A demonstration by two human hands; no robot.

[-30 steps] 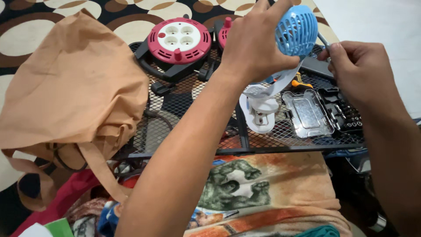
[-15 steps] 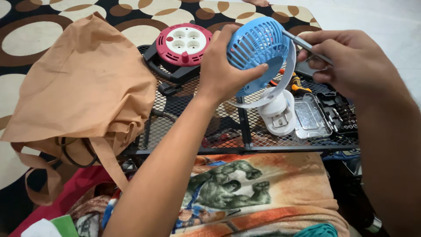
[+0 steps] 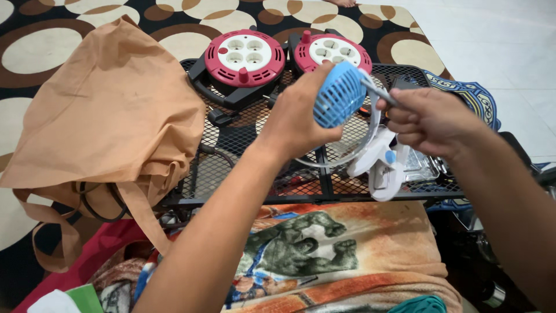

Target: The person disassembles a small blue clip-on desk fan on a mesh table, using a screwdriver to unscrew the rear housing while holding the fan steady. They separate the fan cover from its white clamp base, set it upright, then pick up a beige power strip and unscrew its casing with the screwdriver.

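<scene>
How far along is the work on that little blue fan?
Done: the blue clip fan is lifted off the mesh table. In hand: the left hand grips its grille while the right hand puts a thin metal tool to its edge. Left: the grille looks closed, clamp base attached.

Circle-patterned carpet (image 3: 35,52), white tiles (image 3: 509,46)

Two round red-and-white plastic cable reels (image 3: 246,56) (image 3: 332,52) sit side by side at the far edge of a black metal mesh table (image 3: 255,168); a tan cloth bag (image 3: 110,110) lies to their left.
</scene>
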